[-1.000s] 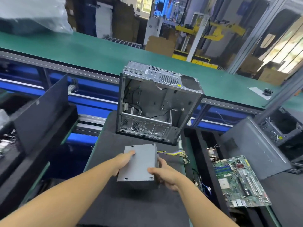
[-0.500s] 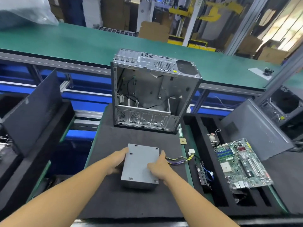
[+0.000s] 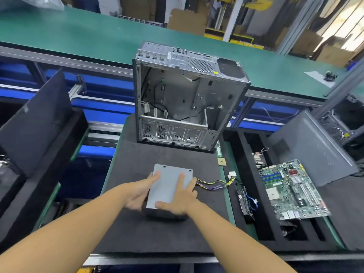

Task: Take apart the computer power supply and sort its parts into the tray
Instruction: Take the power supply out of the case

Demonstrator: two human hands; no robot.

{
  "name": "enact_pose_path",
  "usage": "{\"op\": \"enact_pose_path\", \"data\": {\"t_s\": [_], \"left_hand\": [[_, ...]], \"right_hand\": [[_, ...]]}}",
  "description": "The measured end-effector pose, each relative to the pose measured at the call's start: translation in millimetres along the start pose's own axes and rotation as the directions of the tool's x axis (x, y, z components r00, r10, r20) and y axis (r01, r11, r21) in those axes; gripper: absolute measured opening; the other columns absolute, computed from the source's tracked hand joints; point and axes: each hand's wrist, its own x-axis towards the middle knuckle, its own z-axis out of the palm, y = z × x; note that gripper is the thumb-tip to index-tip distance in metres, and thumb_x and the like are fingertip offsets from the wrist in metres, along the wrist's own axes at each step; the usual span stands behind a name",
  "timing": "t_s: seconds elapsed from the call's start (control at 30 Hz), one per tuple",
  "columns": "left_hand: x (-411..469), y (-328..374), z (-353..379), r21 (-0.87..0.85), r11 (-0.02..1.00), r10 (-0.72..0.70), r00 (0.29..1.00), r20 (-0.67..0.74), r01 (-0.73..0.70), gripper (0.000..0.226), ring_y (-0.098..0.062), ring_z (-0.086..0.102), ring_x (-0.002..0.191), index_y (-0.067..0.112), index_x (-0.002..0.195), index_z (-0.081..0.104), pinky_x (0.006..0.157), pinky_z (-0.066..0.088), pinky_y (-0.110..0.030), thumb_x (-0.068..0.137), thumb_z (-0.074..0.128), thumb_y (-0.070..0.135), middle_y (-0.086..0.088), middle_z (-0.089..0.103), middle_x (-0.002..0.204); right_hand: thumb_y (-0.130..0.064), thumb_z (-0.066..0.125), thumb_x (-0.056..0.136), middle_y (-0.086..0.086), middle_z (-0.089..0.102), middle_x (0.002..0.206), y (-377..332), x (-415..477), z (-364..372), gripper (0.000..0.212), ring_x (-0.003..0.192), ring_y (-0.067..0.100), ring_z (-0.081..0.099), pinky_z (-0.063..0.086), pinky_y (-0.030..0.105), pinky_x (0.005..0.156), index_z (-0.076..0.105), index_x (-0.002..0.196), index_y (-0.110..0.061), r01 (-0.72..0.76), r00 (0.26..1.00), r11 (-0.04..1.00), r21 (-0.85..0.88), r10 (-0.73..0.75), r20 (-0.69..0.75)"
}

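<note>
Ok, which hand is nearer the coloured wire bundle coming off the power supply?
Right. The right hand lies on the power supply, fingers by the edge where the wire bundle leaves; the left hand is at the opposite side.

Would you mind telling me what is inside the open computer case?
Inside the computer case, only loose black cables and a few pale connectors show against bare metal. The perforated drive cage hides whatever lies behind it.
</note>
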Motion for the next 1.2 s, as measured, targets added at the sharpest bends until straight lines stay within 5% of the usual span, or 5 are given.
{"op": "enact_pose_path", "data": {"t_s": [0.37, 0.67, 0.83, 0.97, 1.2], "left_hand": [[6.8, -9.2, 9.8, 0.051, 0.987, 0.162, 0.965, -0.207, -0.154, 0.099, -0.001, 0.038, 0.125, 0.054, 0.152, -0.008, 0.123, 0.016, -0.037, 0.077, 0.051, 0.081, 0.033, 0.034, 0.133], [-5.0, -19.0, 0.8, -0.058, 0.957, 0.25, 0.911, -0.328, -0.283, 0.087, -0.018, 0.036, 0.143, 0.047, 0.149, 0.038, 0.122, 0.02, -0.046, 0.072, 0.059, 0.083, 0.011, 0.039, 0.156], [-29.5, 6.6, -9.3, 0.094, 0.941, 0.327, 0.799, -0.505, -0.326, 0.016, -0.011, 0.065, 0.097, 0.053, 0.091, 0.074, 0.07, 0.042, -0.026, 0.091, 0.06, 0.059, 0.02, 0.075, 0.097], [-34.8, 24.1, -6.5, 0.299, 0.911, 0.411, 0.69, -0.596, -0.284, 0.053, -0.014, 0.059, 0.108, 0.043, 0.14, 0.047, 0.083, 0.043, -0.029, 0.091, 0.064, 0.032, 0.01, 0.062, 0.121], [-12.9, 28.0, 46.6, 0.366, 0.881, 0.454, 0.756, -0.472, -0.3, 0.024, -0.013, 0.059, 0.067, 0.024, 0.112, 0.06, 0.057, 0.042, -0.026, 0.091, 0.057, 0.036, 0.002, 0.065, 0.082]], "right_hand": [[-0.073, 0.073, 0.062, 0.014, -0.031, 0.154, 0.8, -5.4, -3.0, 0.143, 0.141, 0.039, 0.016, 0.03, 0.042, 0.11, -0.034, 0.148, -0.031, 0.038, 0.998, 0.995, 0.088, -0.034, -0.057], [-0.072, 0.069, 0.056, -0.004, -0.014, 0.155, 2.1, -11.9, -2.6, 0.132, 0.142, 0.03, 0.011, 0.028, 0.043, 0.11, -0.016, 0.153, -0.043, 0.141, 0.988, 0.923, 0.359, -0.11, -0.106], [-0.067, 0.071, 0.069, -0.012, -0.004, 0.159, 6.6, -8.6, 1.4, 0.109, 0.148, 0.02, 0.017, 0.027, 0.044, 0.116, 0.001, 0.151, -0.056, 0.206, 0.975, 0.655, 0.727, -0.199, -0.097], [-0.06, 0.06, 0.089, -0.021, 0.002, 0.161, 7.9, -2.1, -0.3, 0.085, 0.149, 0.007, 0.014, 0.016, 0.038, 0.122, 0.006, 0.154, -0.049, 0.182, 0.964, 0.444, 0.878, -0.257, -0.07], [-0.074, 0.032, 0.093, 0.004, 0.074, 0.112, 39.5, -0.4, -53.1, 0.07, 0.108, 0.022, 0.069, 0.05, 0.039, 0.097, 0.069, 0.121, -0.021, 0.043, 0.982, 0.451, 0.892, -0.184, 0.046]]}}
